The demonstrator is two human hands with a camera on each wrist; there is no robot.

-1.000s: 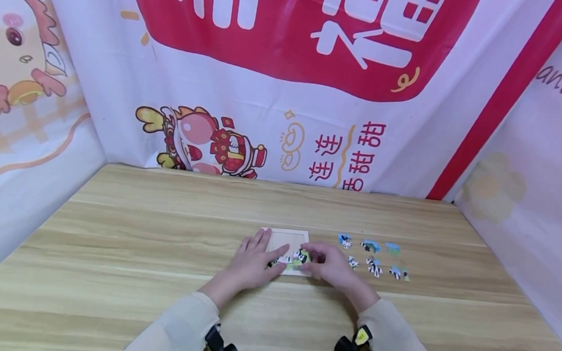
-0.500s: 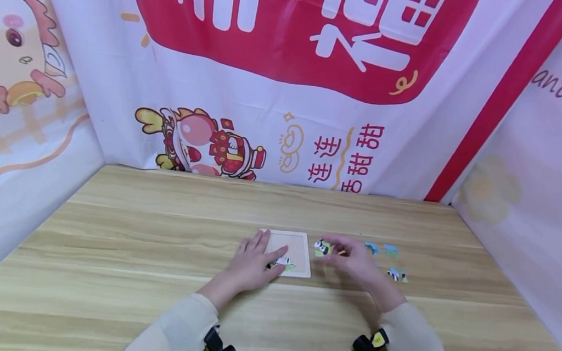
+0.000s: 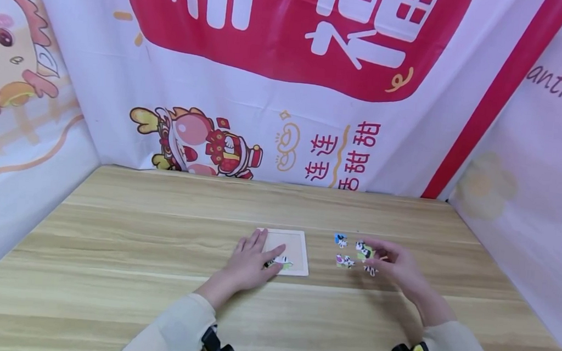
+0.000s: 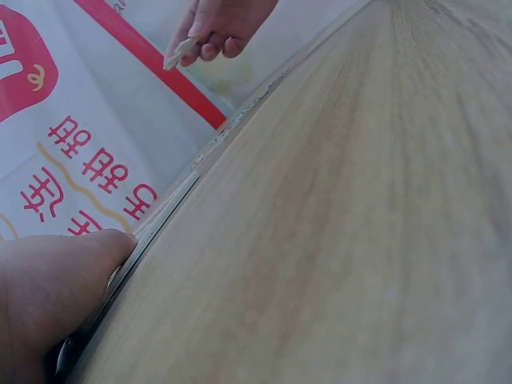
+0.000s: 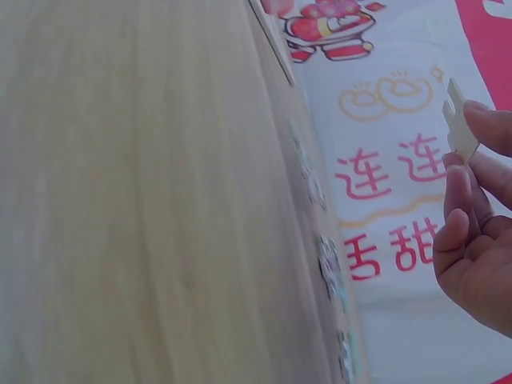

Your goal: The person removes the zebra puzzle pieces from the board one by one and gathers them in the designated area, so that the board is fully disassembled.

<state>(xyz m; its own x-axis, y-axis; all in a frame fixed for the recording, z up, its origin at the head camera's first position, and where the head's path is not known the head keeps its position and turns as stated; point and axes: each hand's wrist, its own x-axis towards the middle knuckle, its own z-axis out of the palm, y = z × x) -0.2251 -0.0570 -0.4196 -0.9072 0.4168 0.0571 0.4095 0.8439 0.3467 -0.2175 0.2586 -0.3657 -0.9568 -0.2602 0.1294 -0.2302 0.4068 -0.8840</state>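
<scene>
A pale-bordered square puzzle tray [image 3: 306, 254] lies on the table, and my left hand [image 3: 250, 262] rests on its left side with fingers spread. Inside the tray, partly under that hand's thumb, is a black-and-white and green puzzle piece [image 3: 284, 263]. My right hand [image 3: 399, 270] pinches another puzzle piece [image 3: 362, 250] with a panda-like print, held above the table to the right of the tray. The right wrist view shows this piece's pale bare side [image 5: 459, 132] between thumb and fingers. The left wrist view shows the left thumb [image 4: 88, 256] at the tray's edge.
Several loose puzzle pieces lie right of the tray, among them a blue one [image 3: 340, 239] and a zebra-like one [image 3: 345, 261]. Others are hidden behind the right hand. A printed cloth [image 3: 209, 81] hangs along the table's back edge.
My right hand has lifted the panda-like piece out of the tray and carried it right, over the loose pieces. The left hand has stayed on the tray.
</scene>
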